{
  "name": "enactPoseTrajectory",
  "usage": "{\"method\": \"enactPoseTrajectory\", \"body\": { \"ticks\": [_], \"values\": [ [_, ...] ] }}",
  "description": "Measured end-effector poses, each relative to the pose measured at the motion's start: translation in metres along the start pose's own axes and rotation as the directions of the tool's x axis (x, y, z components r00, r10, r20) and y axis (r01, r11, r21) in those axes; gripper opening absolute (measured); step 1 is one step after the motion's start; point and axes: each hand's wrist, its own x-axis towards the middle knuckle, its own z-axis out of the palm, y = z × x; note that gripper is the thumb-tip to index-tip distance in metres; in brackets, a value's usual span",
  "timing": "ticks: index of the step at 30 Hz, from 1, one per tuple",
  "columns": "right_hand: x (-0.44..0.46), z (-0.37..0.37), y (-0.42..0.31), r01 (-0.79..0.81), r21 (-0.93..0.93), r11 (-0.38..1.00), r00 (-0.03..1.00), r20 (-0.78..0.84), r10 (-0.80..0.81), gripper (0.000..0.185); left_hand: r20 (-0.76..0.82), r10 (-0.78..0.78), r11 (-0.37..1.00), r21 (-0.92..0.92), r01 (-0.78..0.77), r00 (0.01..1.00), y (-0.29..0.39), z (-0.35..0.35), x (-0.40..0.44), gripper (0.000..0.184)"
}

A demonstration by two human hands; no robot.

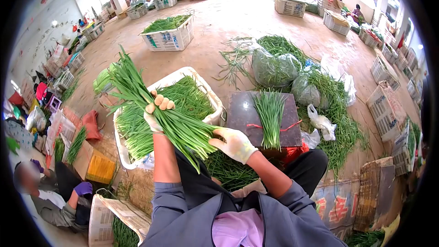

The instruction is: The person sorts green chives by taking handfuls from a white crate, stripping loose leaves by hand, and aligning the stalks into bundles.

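Observation:
My left hand [157,105], in a pale glove, is closed around the middle of a large bunch of garlic chives [132,80]. The leaves fan out to the upper left, and the paler stems run down to the right. At those stem ends my gloved right hand [235,145] pinches with thumb and fingers. A smaller bundle of chives [270,116] lies on a dark board [238,114] to the right, across a red tie [292,125]. Below the held bunch stands a white crate [217,105] full of chives.
Plastic bags of chives [276,66] and a loose heap [338,128] lie right of the board. Another filled crate [169,41] stands ahead on the floor. A co-worker in purple gloves [83,188] sits at left. Flattened cardboard [336,206] lies at lower right.

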Motion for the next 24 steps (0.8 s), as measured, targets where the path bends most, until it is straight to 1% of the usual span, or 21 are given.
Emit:
{"method": "enactPoseTrajectory", "body": {
  "ticks": [1, 2, 3, 4, 5, 6, 7, 9, 10, 13, 14, 15, 17, 18, 19, 21, 22, 23, 24],
  "values": [
    [0.001, 0.004, 0.002, -0.022, 0.109, 0.994, 1.0, -0.013, 0.023, 0.032, 0.003, -0.003, 1.0, 0.023, 0.003, 1.0, -0.001, 0.002, -0.001, 0.044],
    [0.002, 0.008, 0.005, -0.206, 0.228, 0.952, 0.979, 0.046, 0.201, 0.036, 0.008, -0.009, 1.0, 0.03, 0.009, 1.0, -0.002, 0.003, 0.0, 0.044],
    [0.003, 0.007, 0.005, -0.206, 0.228, 0.952, 0.979, 0.046, 0.201, 0.036, 0.008, -0.01, 1.0, 0.03, 0.009, 1.0, -0.004, 0.004, 0.001, 0.044],
    [0.005, 0.006, 0.006, -0.249, 0.274, 0.929, 0.968, 0.079, 0.236, 0.035, 0.007, -0.011, 0.999, 0.031, 0.01, 1.0, -0.006, 0.004, 0.001, 0.044],
    [0.007, 0.005, 0.006, -0.293, 0.317, 0.902, 0.956, 0.117, 0.269, 0.034, 0.005, -0.009, 0.999, 0.031, 0.009, 1.0, -0.006, 0.005, 0.001, 0.044],
    [0.008, -0.001, 0.0, -0.38, 0.349, 0.856, 0.923, 0.197, 0.33, 0.031, -0.002, -0.025, 0.999, 0.042, 0.025, 1.0, -0.006, 0.006, 0.001, 0.044],
    [0.008, -0.001, 0.001, -0.379, 0.348, 0.857, 0.923, 0.202, 0.326, 0.031, -0.013, -0.023, 0.997, 0.077, 0.024, 1.0, -0.006, 0.006, 0.001, 0.045],
    [0.006, 0.0, 0.003, -0.468, 0.526, 0.71, 0.882, 0.225, 0.415, 0.029, -0.024, 0.004, 0.996, 0.088, -0.002, 1.0, -0.007, 0.004, 0.001, 0.045],
    [0.004, 0.002, 0.006, -0.471, 0.523, 0.71, 0.88, 0.23, 0.415, 0.029, -0.028, 0.009, 0.996, 0.086, -0.007, 1.0, -0.007, 0.003, 0.0, 0.045],
    [0.007, 0.01, 0.007, -0.278, 0.513, 0.812, 0.959, 0.099, 0.266, 0.027, -0.022, -0.011, 0.998, 0.061, 0.012, 1.0, -0.007, -0.002, 0.001, 0.045],
    [0.006, 0.007, 0.006, -0.279, 0.41, 0.869, 0.96, 0.099, 0.261, 0.025, -0.016, -0.019, 0.998, 0.062, 0.02, 1.0, -0.008, -0.004, 0.002, 0.045],
    [0.008, 0.007, 0.007, -0.274, 0.41, 0.87, 0.962, 0.104, 0.254, 0.025, -0.008, -0.024, 0.998, 0.063, 0.024, 1.0, -0.009, -0.004, 0.003, 0.045],
    [0.009, 0.007, 0.013, -0.257, 0.344, 0.903, 0.966, 0.119, 0.23, 0.023, -0.002, -0.018, 0.994, 0.104, 0.018, 1.0, -0.008, -0.004, 0.002, 0.044],
    [0.01, 0.006, 0.013, -0.205, 0.386, 0.899, 0.979, 0.085, 0.187, 0.021, 0.003, -0.013, 0.995, 0.098, 0.012, 1.0, -0.007, -0.004, 0.002, 0.044],
    [0.005, 0.002, 0.013, -0.357, 0.532, 0.768, 0.934, 0.185, 0.306, 0.017, 0.008, -0.008, 0.996, 0.09, 0.007, 1.0, -0.005, -0.004, 0.001, 0.045],
    [-0.003, -0.015, 0.015, -0.329, 0.478, 0.814, 0.941, 0.239, 0.24, 0.014, 0.016, -0.004, 0.997, 0.073, 0.002, 1.0, 0.003, -0.006, 0.001, 0.045],
    [-0.009, -0.021, 0.021, -0.295, 0.423, 0.857, 0.948, 0.244, 0.206, 0.013, -0.023, 0.031, 0.997, 0.07, -0.029, 0.999, 0.01, -0.007, 0.002, 0.044],
    [-0.02, -0.026, 0.027, -0.259, 0.367, 0.893, 0.953, 0.249, 0.174, 0.013, -0.062, 0.064, 0.996, 0.068, -0.059, 0.996, 0.017, -0.008, 0.004, 0.043],
    [-0.034, -0.025, 0.042, -0.202, 0.252, 0.947, 0.959, 0.246, 0.139, 0.011, -0.063, 0.081, 0.994, 0.073, -0.076, 0.995, 0.024, -0.011, 0.005, 0.042]
  ]
}}
